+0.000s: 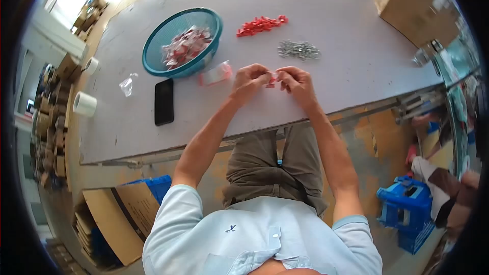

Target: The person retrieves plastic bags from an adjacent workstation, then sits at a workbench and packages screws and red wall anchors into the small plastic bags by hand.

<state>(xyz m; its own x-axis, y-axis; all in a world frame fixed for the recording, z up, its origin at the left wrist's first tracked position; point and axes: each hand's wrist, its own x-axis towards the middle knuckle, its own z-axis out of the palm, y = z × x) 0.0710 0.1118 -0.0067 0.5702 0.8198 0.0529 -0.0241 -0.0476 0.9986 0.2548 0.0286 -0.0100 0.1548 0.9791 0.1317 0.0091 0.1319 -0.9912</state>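
My left hand [248,80] and my right hand [299,85] meet near the table's front edge, fingertips pinched on either side of a small clear plastic bag [271,82] with something red in it. The fingers cover part of the bag. Just left of my left hand lies a stack of flat clear bags [216,74] with red print or edging. Beyond my hands are a pile of thin metal pieces [298,50], like pins or screws, and a heap of small red plastic parts [261,25]. A teal basket [219,35] holds many filled bags [187,46].
A black phone [164,102] lies left of my hands, with a crumpled piece of clear plastic [127,85] and tape rolls [84,104] farther left. A cardboard box [415,7] stands at the table's far right. Beside a blue plastic stool [405,203], another person is partly visible.
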